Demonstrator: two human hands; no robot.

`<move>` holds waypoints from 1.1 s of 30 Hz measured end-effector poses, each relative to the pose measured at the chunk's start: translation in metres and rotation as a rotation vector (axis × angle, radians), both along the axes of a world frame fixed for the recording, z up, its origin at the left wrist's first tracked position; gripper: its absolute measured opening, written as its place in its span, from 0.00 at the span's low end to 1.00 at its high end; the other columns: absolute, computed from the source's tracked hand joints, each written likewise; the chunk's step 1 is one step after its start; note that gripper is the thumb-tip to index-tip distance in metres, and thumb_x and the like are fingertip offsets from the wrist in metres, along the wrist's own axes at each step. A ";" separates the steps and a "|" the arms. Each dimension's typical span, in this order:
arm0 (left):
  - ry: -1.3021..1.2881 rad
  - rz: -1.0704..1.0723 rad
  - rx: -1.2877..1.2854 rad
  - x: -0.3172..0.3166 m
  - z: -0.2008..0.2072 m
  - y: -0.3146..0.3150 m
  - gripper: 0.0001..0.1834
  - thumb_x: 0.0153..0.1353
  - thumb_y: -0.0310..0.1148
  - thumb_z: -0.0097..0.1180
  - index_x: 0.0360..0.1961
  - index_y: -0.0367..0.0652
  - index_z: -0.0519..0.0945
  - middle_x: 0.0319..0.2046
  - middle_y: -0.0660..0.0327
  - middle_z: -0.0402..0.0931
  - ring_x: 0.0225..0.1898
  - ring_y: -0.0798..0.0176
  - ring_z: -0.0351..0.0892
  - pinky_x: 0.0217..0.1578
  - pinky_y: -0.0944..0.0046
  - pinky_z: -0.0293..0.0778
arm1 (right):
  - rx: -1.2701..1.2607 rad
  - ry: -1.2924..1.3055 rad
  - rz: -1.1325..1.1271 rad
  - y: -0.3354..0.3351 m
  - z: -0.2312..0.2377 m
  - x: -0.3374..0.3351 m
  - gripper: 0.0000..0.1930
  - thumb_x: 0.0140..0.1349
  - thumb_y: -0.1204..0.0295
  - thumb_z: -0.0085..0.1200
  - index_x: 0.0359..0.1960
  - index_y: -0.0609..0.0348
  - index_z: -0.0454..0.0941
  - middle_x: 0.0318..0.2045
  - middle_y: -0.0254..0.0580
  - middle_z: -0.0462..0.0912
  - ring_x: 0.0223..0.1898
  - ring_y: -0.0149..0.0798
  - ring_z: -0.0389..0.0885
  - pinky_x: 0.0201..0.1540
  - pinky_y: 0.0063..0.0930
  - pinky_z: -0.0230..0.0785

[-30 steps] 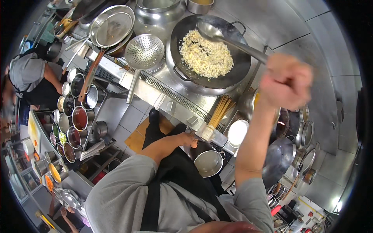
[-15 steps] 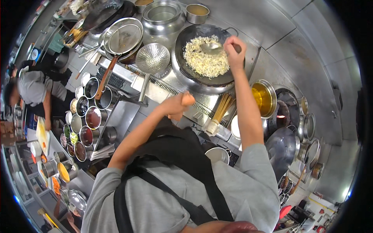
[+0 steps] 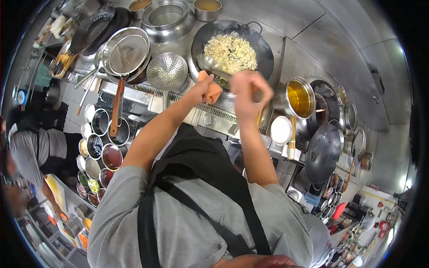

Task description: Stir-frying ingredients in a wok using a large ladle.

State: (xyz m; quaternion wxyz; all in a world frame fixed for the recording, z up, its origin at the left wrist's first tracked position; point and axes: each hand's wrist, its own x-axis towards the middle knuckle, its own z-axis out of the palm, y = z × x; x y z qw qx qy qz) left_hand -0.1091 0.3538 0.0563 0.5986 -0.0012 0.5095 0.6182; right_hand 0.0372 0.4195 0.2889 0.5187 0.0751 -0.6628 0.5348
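A dark wok [image 3: 264, 54] stands on the stove ahead of me, with a heap of pale yellow chopped food [image 3: 233, 50] in it, like fried rice or egg. My left hand [image 3: 200, 88] is closed on a folded orange cloth [image 3: 213, 92] against the wok's near left edge; what lies under the cloth is hidden. My right hand [image 3: 248, 94], blurred by motion, grips the handle of a metal ladle [image 3: 208, 61] over the near side of the wok. The ladle's bowl rests at the left border of the food.
Left of the wok are a perforated skimmer [image 3: 167, 71] and a wooden-handled strainer [image 3: 128, 50]. A pot of yellow oil [image 3: 298, 100], a white round container [image 3: 281, 130] and a bamboo brush [image 3: 292, 138] stand right. Several sauce pots [image 3: 111, 156] and a co-worker [image 3: 29, 156] are left.
My left hand has reached forward to the wok's edge with the cloth. My right hand has come nearer, and the ladle has swung from the food's right to its left. The view has shifted.
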 end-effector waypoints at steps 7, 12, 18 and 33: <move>-0.125 0.411 -0.018 0.004 -0.012 0.041 0.10 0.62 0.31 0.47 0.39 0.36 0.74 0.33 0.50 0.80 0.35 0.51 0.82 0.35 0.52 0.80 | -0.463 -0.066 -0.122 0.058 0.047 -0.033 0.09 0.54 0.85 0.51 0.19 0.62 0.68 0.15 0.34 0.67 0.15 0.27 0.61 0.20 0.24 0.54; -0.245 0.159 0.001 0.034 0.045 0.017 0.13 0.65 0.37 0.43 0.36 0.38 0.73 0.30 0.53 0.78 0.31 0.51 0.81 0.33 0.50 0.80 | -0.468 -0.098 0.013 0.091 0.036 -0.024 0.10 0.55 0.83 0.46 0.18 0.58 0.63 0.12 0.30 0.58 0.12 0.28 0.52 0.19 0.26 0.48; -0.198 0.290 -0.009 0.052 0.126 -0.012 0.10 0.65 0.38 0.44 0.35 0.44 0.71 0.31 0.56 0.76 0.28 0.57 0.79 0.18 0.58 0.72 | -0.459 -0.002 -0.041 0.055 0.070 0.003 0.09 0.56 0.83 0.46 0.20 0.58 0.65 0.13 0.33 0.64 0.14 0.27 0.59 0.20 0.25 0.57; 0.169 0.109 -0.019 0.022 0.012 -0.045 0.11 0.61 0.35 0.49 0.28 0.38 0.75 0.21 0.56 0.76 0.20 0.58 0.78 0.20 0.55 0.75 | -0.443 -0.166 0.088 0.116 0.084 -0.115 0.03 0.58 0.76 0.50 0.27 0.57 0.70 0.15 0.32 0.66 0.14 0.27 0.63 0.15 0.22 0.55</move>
